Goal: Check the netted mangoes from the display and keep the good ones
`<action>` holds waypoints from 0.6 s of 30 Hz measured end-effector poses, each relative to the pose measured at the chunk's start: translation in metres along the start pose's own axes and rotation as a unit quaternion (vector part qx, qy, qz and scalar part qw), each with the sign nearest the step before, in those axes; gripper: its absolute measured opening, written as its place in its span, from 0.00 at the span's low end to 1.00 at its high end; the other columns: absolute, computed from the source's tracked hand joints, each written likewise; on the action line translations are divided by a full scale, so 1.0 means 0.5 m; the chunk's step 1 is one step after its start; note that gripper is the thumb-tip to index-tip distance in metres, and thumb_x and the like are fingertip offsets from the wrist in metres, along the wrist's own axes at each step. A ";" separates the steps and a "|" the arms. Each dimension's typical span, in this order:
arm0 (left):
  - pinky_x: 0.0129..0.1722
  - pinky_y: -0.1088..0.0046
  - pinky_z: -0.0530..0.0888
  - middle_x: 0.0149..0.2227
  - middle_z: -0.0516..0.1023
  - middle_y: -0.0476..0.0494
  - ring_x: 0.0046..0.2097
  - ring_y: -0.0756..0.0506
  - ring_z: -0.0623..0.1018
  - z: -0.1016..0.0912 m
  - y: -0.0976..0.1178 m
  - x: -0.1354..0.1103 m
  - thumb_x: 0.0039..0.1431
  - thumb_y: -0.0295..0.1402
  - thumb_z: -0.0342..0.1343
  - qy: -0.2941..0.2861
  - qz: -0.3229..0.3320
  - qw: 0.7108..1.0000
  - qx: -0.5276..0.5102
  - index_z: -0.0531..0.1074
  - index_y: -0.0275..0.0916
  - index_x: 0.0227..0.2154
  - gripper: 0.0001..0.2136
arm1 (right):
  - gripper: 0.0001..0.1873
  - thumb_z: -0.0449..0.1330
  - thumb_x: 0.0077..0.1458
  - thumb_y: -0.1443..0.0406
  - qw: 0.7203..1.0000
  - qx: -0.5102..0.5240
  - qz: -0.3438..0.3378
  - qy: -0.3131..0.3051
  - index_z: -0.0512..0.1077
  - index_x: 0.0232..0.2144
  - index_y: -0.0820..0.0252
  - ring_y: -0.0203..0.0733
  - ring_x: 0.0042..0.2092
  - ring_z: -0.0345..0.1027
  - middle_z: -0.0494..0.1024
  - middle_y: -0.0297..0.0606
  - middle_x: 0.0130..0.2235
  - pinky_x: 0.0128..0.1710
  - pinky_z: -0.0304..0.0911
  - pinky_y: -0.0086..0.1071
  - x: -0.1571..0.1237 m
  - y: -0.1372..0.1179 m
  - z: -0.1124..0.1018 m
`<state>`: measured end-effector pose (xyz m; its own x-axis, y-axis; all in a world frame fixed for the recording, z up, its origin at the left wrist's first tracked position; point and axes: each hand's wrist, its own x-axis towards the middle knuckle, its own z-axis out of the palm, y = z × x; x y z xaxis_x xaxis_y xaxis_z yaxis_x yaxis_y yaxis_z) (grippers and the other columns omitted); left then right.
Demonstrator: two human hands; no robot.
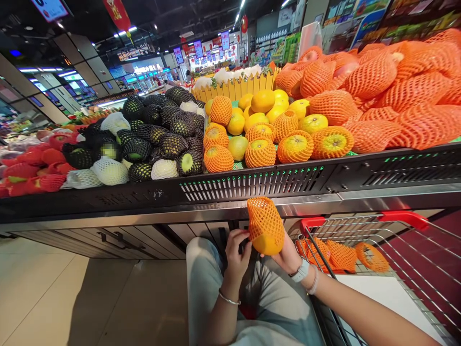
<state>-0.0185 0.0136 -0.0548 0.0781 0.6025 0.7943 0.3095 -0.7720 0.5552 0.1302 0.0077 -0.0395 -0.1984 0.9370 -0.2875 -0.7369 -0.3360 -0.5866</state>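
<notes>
In front of my lap, my right hand [288, 253] holds up an orange [268, 245] from its right side and below. An orange foam net sleeve [265, 218] covers the fruit's upper part and stands up past it, while the bottom is bare. At the left edge of the sleeve, my left hand [237, 251] has its thumb and fingers closed on the netting. Directly ahead, more oranges [262, 102] fill the display, some in nets like this one and others bare.
A shopping cart [403, 218] stands at my right, with several foam nets [340, 254] inside. The black display edge [252, 185] and metal ledge [216, 210] run across ahead. Dark-netted fruit [176, 125] lies left of the oranges; large orange-netted fruit [374, 77] is piled right.
</notes>
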 end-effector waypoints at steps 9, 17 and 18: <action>0.42 0.74 0.75 0.37 0.71 0.44 0.41 0.50 0.73 0.015 -0.004 -0.003 0.57 0.18 0.51 0.059 0.049 0.995 0.063 0.67 0.35 0.38 0.09 | 0.22 0.47 0.62 0.51 0.997 0.054 0.045 0.030 0.66 0.50 0.57 0.38 0.26 0.73 0.80 0.38 0.33 0.19 0.68 0.28 -0.004 -0.003 0.015; 0.54 0.58 0.71 0.57 0.61 0.32 0.60 0.40 0.65 0.031 -0.011 -0.038 0.61 0.24 0.45 -0.011 0.018 0.998 0.059 0.63 0.37 0.37 0.05 | 0.25 0.43 0.62 0.49 0.993 0.067 0.033 0.087 0.66 0.49 0.58 0.44 0.30 0.75 0.80 0.40 0.35 0.21 0.70 0.34 -0.003 -0.024 0.021; 0.54 0.58 0.71 0.57 0.61 0.32 0.60 0.41 0.66 0.035 -0.013 -0.045 0.61 0.25 0.44 -0.031 0.010 0.998 0.046 0.63 0.38 0.37 0.05 | 0.25 0.43 0.62 0.49 0.994 0.064 0.031 0.088 0.66 0.48 0.58 0.44 0.30 0.76 0.80 0.40 0.36 0.21 0.70 0.34 -0.002 -0.025 0.019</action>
<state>-0.0059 0.0087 -0.0807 0.1423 0.6004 0.7869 0.3925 -0.7641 0.5120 0.1333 0.0117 -0.0247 -0.1373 0.8797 -0.4553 -0.8052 -0.3668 -0.4659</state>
